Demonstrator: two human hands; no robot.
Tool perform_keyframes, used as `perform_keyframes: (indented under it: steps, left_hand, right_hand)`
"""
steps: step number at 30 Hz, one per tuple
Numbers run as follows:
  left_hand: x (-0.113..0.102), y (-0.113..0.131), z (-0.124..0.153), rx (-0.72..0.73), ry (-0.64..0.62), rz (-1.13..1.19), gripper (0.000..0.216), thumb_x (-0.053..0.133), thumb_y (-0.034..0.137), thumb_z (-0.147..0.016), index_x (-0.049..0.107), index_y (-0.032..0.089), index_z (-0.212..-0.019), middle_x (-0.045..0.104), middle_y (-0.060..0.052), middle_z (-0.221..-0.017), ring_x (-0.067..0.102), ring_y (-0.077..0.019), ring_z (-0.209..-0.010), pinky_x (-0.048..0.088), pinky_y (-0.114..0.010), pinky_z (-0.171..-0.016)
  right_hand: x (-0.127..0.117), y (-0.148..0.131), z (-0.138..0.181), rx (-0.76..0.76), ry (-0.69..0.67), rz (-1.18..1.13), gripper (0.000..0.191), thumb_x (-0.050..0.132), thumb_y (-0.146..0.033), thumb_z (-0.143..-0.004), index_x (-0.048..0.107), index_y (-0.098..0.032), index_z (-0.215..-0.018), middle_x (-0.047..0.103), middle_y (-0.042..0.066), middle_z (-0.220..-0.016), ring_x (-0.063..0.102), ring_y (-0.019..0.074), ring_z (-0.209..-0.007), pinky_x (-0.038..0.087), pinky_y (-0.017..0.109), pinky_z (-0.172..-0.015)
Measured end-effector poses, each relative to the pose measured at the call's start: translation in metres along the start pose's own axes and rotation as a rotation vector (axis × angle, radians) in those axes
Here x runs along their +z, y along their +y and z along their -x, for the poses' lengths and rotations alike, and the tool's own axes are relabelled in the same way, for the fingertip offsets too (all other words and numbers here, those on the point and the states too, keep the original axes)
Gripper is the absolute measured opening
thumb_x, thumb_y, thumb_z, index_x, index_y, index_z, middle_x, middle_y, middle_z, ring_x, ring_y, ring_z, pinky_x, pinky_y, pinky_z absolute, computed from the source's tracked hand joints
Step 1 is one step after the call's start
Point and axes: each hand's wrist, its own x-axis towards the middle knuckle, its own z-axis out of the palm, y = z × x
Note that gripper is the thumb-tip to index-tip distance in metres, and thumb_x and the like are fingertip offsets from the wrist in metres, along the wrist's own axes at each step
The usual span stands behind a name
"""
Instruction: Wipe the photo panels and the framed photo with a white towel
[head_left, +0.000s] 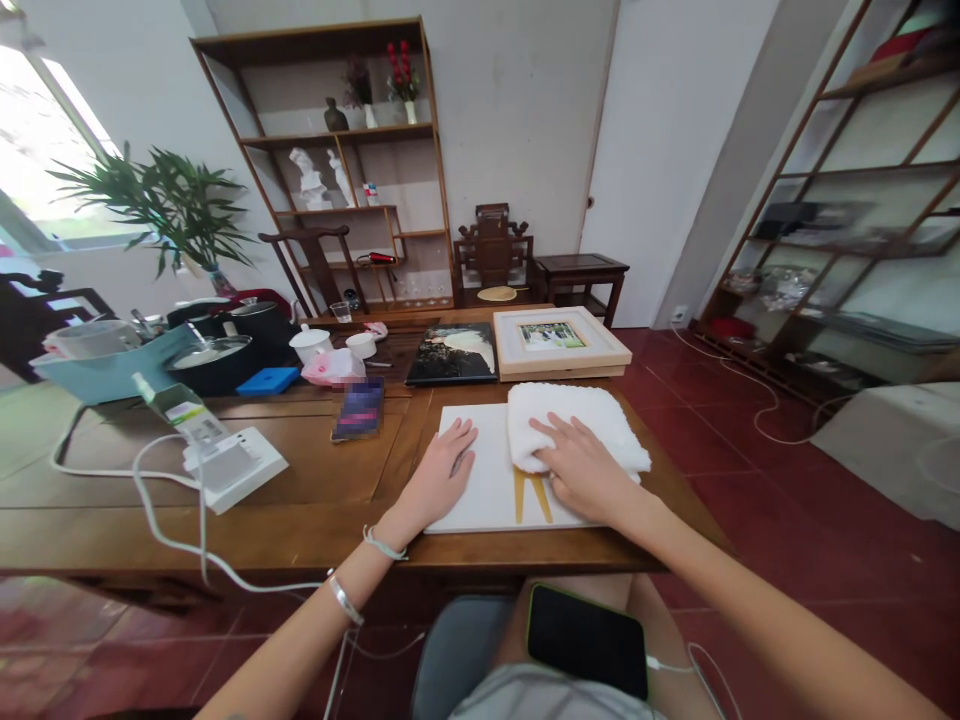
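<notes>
A white flat board (480, 500) lies near the front edge of the wooden table, two golden-yellow strips (519, 497) showing on its lower part. My left hand (447, 470) rests at the board's left edge, fingers stretched out and holding nothing. On the board's upper right lies a folded white towel (600, 420), which hangs past the board's right side. My right hand (577, 460) lies on the towel with its fingers spread, pressing on it rather than gripping it. The towel hides the upper ends of the strips.
Behind the board are a dark picture panel (452, 355) and a light wooden frame (562, 342). To the left stand a white box (244, 468) with cables, a blurred purple item (358, 408), a blue box (267, 381), pots and a light-blue basin (105, 378). A phone (587, 640) lies on my lap.
</notes>
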Motion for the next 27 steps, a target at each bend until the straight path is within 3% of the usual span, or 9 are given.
perform_keyframes:
  steps: [6,10,14,22,27]
  left_hand:
    - [0.001,0.001,0.0,-0.005,-0.015,-0.02,0.045,0.033,0.027,-0.09,0.048,0.009,-0.13,0.04,-0.014,-0.142,0.028,-0.024,-0.136,0.022,-0.048,-0.111]
    - [0.002,0.001,0.0,0.0,-0.005,-0.032,0.045,0.034,0.026,-0.09,0.048,0.01,-0.129,0.041,-0.013,-0.142,0.028,-0.0245,-0.136,0.022,-0.049,-0.111]
    - [0.002,-0.001,-0.001,0.01,0.001,-0.032,0.045,0.034,0.026,-0.09,0.048,0.009,-0.129,0.041,-0.013,-0.141,0.029,-0.0246,-0.136,0.023,-0.049,-0.111]
    - [0.0,0.0,0.0,-0.021,0.0,0.002,0.046,0.035,0.027,-0.089,0.049,0.009,-0.129,0.042,-0.014,-0.141,0.03,-0.0245,-0.135,0.022,-0.048,-0.111]
    - [0.0,0.001,0.0,-0.015,-0.003,0.0,0.046,0.035,0.026,-0.089,0.048,0.008,-0.129,0.042,-0.014,-0.141,0.03,-0.0245,-0.136,0.022,-0.049,-0.111]
  right_hand:
    - [-0.002,-0.03,0.056,-0.068,0.018,0.021,0.032,0.048,-0.004,-0.069,0.069,-0.015,-0.089,0.04,0.012,-0.142,0.027,0.0362,-0.133,0.023,0.056,-0.107]
    - [-0.004,-0.034,0.072,-0.098,0.027,0.002,0.03,0.049,-0.004,-0.066,0.069,-0.015,-0.086,0.038,0.01,-0.143,0.025,0.0355,-0.133,0.023,0.054,-0.108]
    - [-0.007,-0.028,0.055,-0.048,-0.003,-0.038,0.042,0.046,-0.003,-0.066,0.066,-0.016,-0.1,0.037,0.01,-0.144,0.025,0.0336,-0.134,0.023,0.053,-0.108]
    - [-0.004,-0.011,-0.017,0.06,-0.058,-0.032,0.048,0.041,-0.006,-0.073,0.059,-0.014,-0.117,0.034,0.012,-0.145,0.024,0.0351,-0.134,0.022,0.054,-0.106]
    - [-0.004,-0.019,-0.004,0.011,-0.067,-0.002,0.044,0.042,-0.004,-0.073,0.063,-0.012,-0.111,0.034,0.014,-0.145,0.021,0.0364,-0.134,0.019,0.056,-0.107]
